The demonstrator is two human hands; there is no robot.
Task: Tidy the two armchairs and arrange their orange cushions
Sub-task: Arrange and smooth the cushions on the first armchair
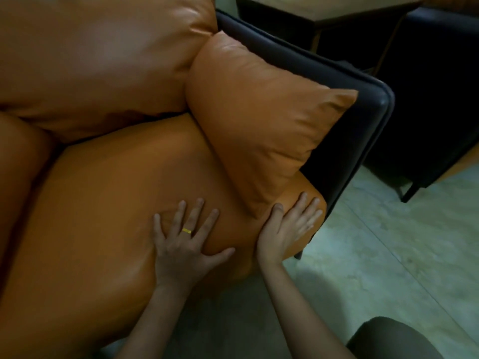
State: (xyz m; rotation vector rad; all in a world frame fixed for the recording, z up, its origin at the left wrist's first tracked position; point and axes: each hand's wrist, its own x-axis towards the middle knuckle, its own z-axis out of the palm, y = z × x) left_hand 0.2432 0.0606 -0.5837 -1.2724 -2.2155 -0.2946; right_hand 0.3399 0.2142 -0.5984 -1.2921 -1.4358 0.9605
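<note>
An armchair with a dark frame (pixel 360 120) fills the view. Its orange seat cushion (pixel 108 203) lies flat. An orange back cushion (pixel 98 55) leans at the rear. An orange side cushion (pixel 261 117) stands against the right arm, and another orange cushion (pixel 18 161) shows at the left edge. My left hand (pixel 185 242), wearing a gold ring, lies flat with fingers spread on the seat cushion near its front. My right hand (pixel 287 229) presses flat on the seat cushion's front right corner, just below the side cushion.
A dark wooden side table (pixel 331 14) stands behind the armchair's right arm. A second dark armchair (pixel 435 99) sits at the right. Pale marble floor (pixel 375 242) stretches at the lower right, with a dark rounded object (pixel 388 340) at the bottom edge.
</note>
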